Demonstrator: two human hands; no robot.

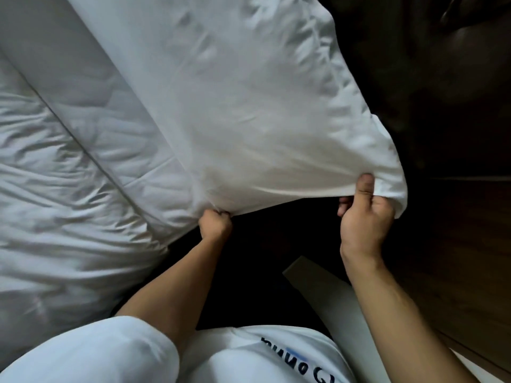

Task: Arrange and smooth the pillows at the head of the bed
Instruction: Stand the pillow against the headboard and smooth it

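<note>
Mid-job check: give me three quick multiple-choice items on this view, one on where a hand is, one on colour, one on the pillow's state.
1. Where does the right hand grip the pillow?
A. Its near edge, at the corner towards the dark floor
B. Its far edge
C. Its middle

2. What colour is the pillow's case?
A. Blue
B. White
C. Striped

3. How is the near edge of the pillow?
A. Lying flat, untouched
B. Pinched and held by both hands
C. Tucked under the duvet

Answers: 1 A, the thumb presses over the hem by that corner. 2 B, the cloth is plain white like the duvet. 3 B, the left hand bunches the other end in its fingers.
</note>
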